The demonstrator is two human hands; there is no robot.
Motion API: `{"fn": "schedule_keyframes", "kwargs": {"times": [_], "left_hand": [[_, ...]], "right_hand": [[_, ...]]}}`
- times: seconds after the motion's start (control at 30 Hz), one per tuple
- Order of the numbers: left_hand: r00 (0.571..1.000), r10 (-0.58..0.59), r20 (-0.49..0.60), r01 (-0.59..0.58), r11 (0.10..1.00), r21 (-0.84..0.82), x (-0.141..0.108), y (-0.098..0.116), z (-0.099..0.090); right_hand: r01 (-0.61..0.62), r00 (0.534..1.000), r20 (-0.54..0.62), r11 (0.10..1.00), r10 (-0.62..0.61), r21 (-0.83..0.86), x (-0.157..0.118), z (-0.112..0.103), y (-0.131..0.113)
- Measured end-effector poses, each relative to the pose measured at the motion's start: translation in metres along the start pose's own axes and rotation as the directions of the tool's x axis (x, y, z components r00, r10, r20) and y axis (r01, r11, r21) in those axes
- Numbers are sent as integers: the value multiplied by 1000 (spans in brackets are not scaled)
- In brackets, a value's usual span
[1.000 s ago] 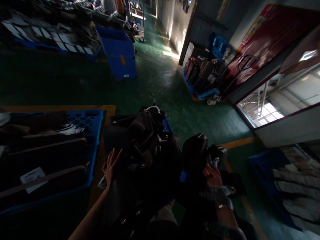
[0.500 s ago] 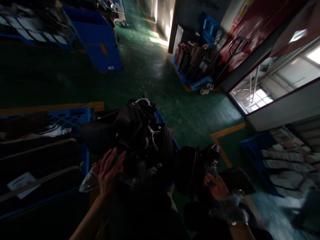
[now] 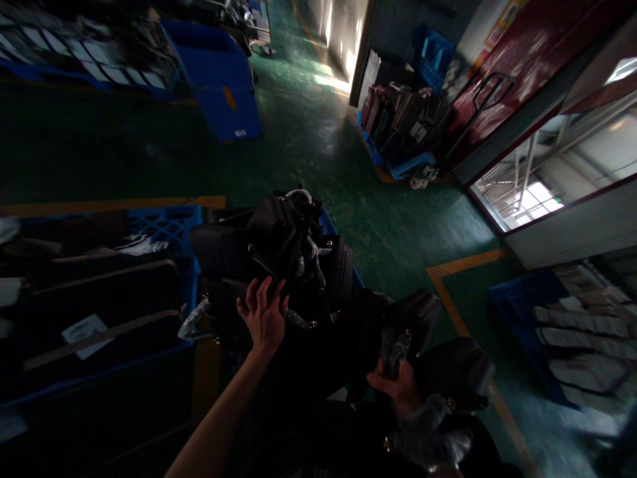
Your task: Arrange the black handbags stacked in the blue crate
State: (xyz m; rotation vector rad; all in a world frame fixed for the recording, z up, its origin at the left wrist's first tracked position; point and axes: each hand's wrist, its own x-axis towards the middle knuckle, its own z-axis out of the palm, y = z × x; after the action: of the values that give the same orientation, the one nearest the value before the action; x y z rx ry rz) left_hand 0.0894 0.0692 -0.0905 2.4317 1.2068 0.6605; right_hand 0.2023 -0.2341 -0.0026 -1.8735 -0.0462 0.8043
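Your left hand (image 3: pixel 263 317) has moved inward over the piled black bags (image 3: pixel 273 229), its fingers apart; your right hand (image 3: pixel 402 386) is clamped on a plastic-wrapped handle (image 3: pixel 394 348). Beside you, one blue pallet (image 3: pixel 169 226) carries dark bundles (image 3: pixel 107 275).

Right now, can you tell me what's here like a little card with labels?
Left hand: fingers spread, at the pile of black bags
Right hand: closed around a plastic-wrapped handle
Left side: blue pallet, with a white sheet on its dark load
Farther off: blue bin
Floor: green, with yellow lines
Light: dim
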Motion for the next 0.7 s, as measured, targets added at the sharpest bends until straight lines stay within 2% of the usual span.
{"fn": "schedule_keyframes", "kwargs": {"times": [0.1, 0.13, 0.2, 0.23, 0.27, 0.33, 0.4, 0.47, 0.57, 0.7], "left_hand": [[986, 116, 121, -102, 988, -118, 2, -10, -26], [965, 189, 182, -154, 969, -191, 4, -19, -39], [890, 337, 308, -220, 907, -358, 10, -44, -67], [857, 378, 351, -208, 876, -436, 12, -60, -79], [850, 374, 370, -158, 852, -499, 13, -76, -89], [914, 230, 335, 0, 824, -566, 12, -108, -97], [970, 19, 241, 127, 809, -575, 4, -135, -91], [978, -117, 173, 194, 816, -545, -8, -153, -79], [971, -184, 154, 238, 818, -523, -25, -170, -67], [951, -268, 157, 310, 784, -538, -21, -197, -72]], "right_hand": [[34, 999, -23, 997, -36, -73, -8, 37, 6], [55, 998, -33, 994, -58, -97, -9, 46, 7], [91, 995, -38, 986, -97, -137, -7, 61, 6], [103, 994, -33, 984, -109, -149, -6, 67, 5], [109, 993, -25, 982, -114, -154, -4, 71, 4], [110, 994, -9, 982, -113, -150, -2, 80, 3], [108, 994, 7, 984, -108, -139, -1, 87, 5], [107, 994, 21, 986, -105, -131, -3, 93, 9], [116, 993, 33, 984, -113, -137, -6, 94, 15], [100, 995, 43, 980, -94, -170, -9, 87, 17]]}}
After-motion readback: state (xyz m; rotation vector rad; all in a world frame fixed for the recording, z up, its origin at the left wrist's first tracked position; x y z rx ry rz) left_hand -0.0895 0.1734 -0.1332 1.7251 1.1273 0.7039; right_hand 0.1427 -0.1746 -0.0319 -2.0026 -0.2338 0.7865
